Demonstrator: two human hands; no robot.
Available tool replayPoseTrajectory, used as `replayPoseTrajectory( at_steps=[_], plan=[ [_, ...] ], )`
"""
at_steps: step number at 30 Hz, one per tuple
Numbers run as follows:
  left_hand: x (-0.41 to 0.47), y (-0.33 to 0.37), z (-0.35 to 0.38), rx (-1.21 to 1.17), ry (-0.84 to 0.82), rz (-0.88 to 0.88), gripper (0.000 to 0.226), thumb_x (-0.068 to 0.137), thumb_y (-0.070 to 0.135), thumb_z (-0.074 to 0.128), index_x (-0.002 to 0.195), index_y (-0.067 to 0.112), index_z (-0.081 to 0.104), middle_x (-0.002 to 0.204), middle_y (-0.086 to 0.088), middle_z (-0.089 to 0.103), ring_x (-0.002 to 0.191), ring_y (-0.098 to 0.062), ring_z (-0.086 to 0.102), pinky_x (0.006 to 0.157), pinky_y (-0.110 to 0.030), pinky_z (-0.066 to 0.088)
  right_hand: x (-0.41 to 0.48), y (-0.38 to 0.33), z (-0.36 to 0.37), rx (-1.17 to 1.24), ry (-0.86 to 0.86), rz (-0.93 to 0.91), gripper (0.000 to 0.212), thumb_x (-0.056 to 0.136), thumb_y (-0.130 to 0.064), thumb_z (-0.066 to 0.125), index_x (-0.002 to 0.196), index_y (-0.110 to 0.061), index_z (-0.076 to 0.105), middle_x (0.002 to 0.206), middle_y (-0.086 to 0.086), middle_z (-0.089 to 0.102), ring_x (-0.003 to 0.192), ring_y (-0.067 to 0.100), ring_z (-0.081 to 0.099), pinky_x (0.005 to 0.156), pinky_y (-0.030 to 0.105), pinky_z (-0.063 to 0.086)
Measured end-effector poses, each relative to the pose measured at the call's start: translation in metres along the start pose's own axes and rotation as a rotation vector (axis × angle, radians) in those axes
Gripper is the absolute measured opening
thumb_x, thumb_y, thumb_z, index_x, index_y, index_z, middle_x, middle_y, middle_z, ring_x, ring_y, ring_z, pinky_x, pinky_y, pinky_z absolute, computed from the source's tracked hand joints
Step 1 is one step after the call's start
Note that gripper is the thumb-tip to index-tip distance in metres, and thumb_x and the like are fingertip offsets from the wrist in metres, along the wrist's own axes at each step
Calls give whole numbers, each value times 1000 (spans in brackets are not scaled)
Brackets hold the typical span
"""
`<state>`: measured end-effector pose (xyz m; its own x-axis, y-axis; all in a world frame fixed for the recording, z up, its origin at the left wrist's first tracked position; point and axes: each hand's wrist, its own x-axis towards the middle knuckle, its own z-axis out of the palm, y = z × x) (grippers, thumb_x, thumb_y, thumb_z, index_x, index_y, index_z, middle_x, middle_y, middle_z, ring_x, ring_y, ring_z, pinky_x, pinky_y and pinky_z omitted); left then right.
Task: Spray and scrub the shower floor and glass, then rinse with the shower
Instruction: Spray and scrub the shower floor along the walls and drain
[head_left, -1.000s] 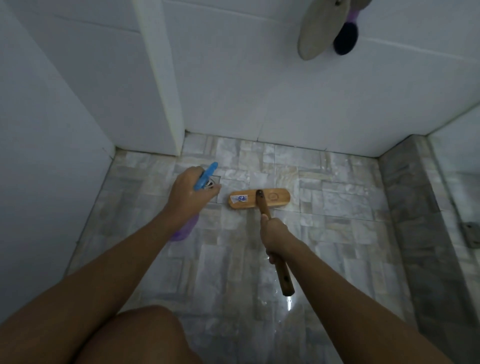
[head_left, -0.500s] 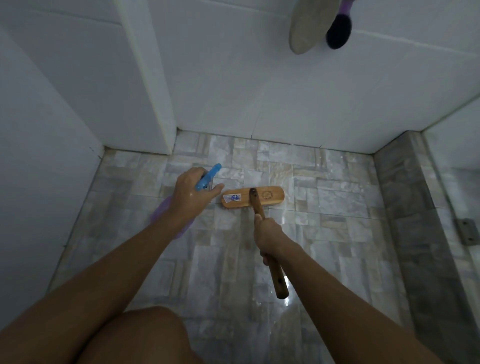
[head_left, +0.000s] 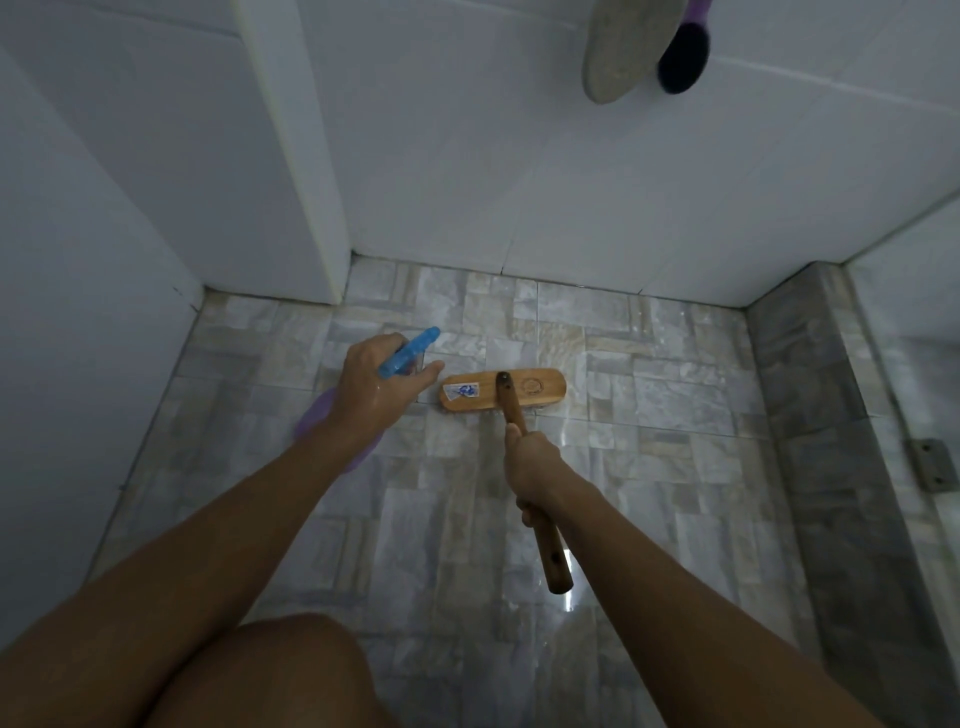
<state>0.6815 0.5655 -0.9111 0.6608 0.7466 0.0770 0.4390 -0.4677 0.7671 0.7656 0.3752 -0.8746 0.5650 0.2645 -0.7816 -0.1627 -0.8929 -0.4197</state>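
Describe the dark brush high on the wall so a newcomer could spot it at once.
Look to the white tiled back wall, top right, where two things overlap. The dark brush is the right-hand one, beside a pale oval pad. Its black head and purple handle set it apart from that pad and the wooden floor brush.

Illegible sticker (head_left: 461, 391) on scrub brush (head_left: 540, 396)
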Motion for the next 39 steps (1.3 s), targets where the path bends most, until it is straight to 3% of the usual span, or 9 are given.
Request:
replayPoseTrajectory(
  at_steps=[4, 7, 17, 19, 23, 26, 30, 36, 39],
  plan=[
    [-3, -1, 0, 23, -14, 68, 40, 75, 36, 86, 73, 8, 59, 66, -6, 58, 58, -25, 55, 59, -38, 49, 1, -1, 1, 15, 0, 1, 39, 108, -49, 23, 109, -16, 44, 91, 11, 57, 67, 22, 58, 54, 36, 55],
    [-2, -2, 0, -5, -20, 85, 38, 78, 39, 81, 69, 8, 61, 62, -4, 60, 56, -23, 58, 60, -42, 55, 3, 0, 1, 18, 1, 3, 40, 107, -50, 24, 107, -17, 45, 90, 11, 57, 67, 22, 58, 58, 37, 55],
    [12, -29, -25, 21, 177, 158, 26, 88, 25, 75, 76, 9, 59, 68, -5, 58, 58, -24, 55, 56, -43, 50, 20, -25, -2, 26, -6, -11, 44, 107, -50, 24, 109, -12, 45, 88, 13, 57, 60, 24, 56, 56, 40, 56],
    [13, -37, -30, 26, 255, 205, 25, 93, 23, 69, 76, 6, 61, 68, -8, 58, 58, -22, 54, 54, -38, 49, 29, -42, -6, 41, -8, -35, 44, 108, -47, 24, 114, -9, 47, 87, 14, 56, 62, 27, 57, 58, 42, 57],
    [7, -46, -32, 81, 398, 240, 24, 94, 18, 67, 77, 2, 63, 69, -9, 58, 64, -8, 46, 61, -15, 36, 61, -85, -14, -16, -1, -150, 39, 110, -26, 25, 128, -1, 48, 98, 18, 55, 67, 30, 57, 70, 51, 60],
    [6, -54, -32, 85, 429, 241, 25, 95, 20, 66, 78, 2, 63, 69, -11, 60, 61, -17, 52, 61, -26, 43, 87, -118, -20, 36, 19, -173, 37, 110, -29, 24, 120, -3, 50, 79, 16, 52, 50, 25, 52, 50, 38, 54],
    [10, -60, -37, 62, 448, 192, 26, 95, 23, 66, 79, 2, 62, 70, -12, 61, 60, -24, 57, 57, -37, 49, 102, -131, -27, 85, 22, -167, 35, 109, -37, 27, 113, -10, 48, 68, 13, 49, 44, 21, 47, 43, 30, 48],
    [11, -59, -37, 62, 452, 220, 25, 94, 19, 66, 76, 1, 61, 68, -13, 59, 58, -25, 56, 56, -34, 45, 119, -87, -69, 104, 146, -94, 20, 108, -20, 30, 102, -12, 48, 70, 14, 48, 44, 22, 45, 41, 29, 45],
    [11, -63, -40, 50, 468, 214, 27, 94, 20, 66, 77, 1, 62, 68, -13, 61, 57, -25, 57, 55, -35, 47, 124, -98, -66, 159, 148, -91, 20, 101, 2, 33, 100, -11, 47, 69, 14, 48, 45, 22, 46, 40, 29, 44]
  ],
)
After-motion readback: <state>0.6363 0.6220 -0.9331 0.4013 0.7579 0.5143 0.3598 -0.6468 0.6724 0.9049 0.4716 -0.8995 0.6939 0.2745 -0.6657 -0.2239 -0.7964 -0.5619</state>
